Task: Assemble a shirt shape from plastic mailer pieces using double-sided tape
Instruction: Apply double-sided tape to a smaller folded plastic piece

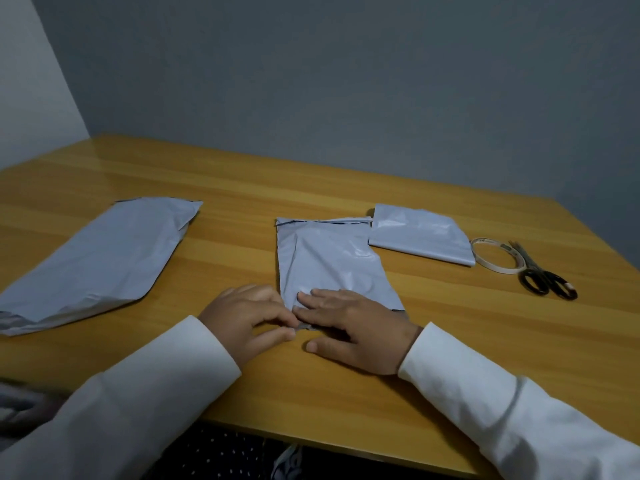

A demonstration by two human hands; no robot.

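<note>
A grey plastic mailer piece (329, 258) lies flat at the table's middle, its near end under my hands. My right hand (353, 327) lies flat on that near end with straight fingers pressing it down. My left hand (246, 317) pinches the near left corner of the same piece between thumb and fingertips. A long mailer piece (100, 258) lies at the left. A smaller folded piece (419, 237) lies at the back right. A roll of double-sided tape (495, 259) sits beside that folded piece.
Black-handled scissors (543, 277) lie just right of the tape roll. The wooden table (311, 386) ends in a near edge below my sleeves and meets grey walls at the back and left. Dark dotted fabric shows under the table edge.
</note>
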